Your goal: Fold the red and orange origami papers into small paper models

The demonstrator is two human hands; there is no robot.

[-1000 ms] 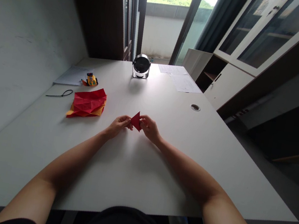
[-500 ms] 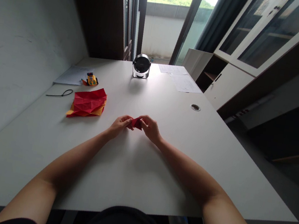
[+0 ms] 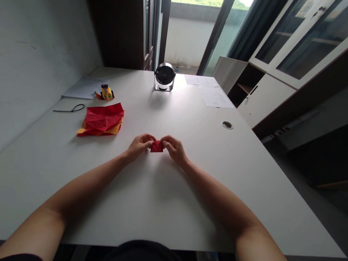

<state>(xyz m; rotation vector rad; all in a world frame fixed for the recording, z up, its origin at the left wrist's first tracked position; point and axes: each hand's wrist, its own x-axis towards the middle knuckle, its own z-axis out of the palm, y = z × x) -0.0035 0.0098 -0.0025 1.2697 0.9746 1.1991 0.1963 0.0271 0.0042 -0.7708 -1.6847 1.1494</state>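
Observation:
A small folded piece of red paper lies low on the white table between my two hands. My left hand pinches its left side with curled fingers. My right hand pinches its right side the same way. Both hands rest on the table near its middle, almost touching each other over the paper.
A creased red and orange paper sheet lies to the left. Behind it are a black cable tie, a small yellow toy and a grey sheet. A small round fan and white papers sit at the far edge. A cable hole is at the right.
The red paper stood up as a triangle between my fingers; it is now folded down flat and smaller. My hands have closed in slightly and lowered onto it.

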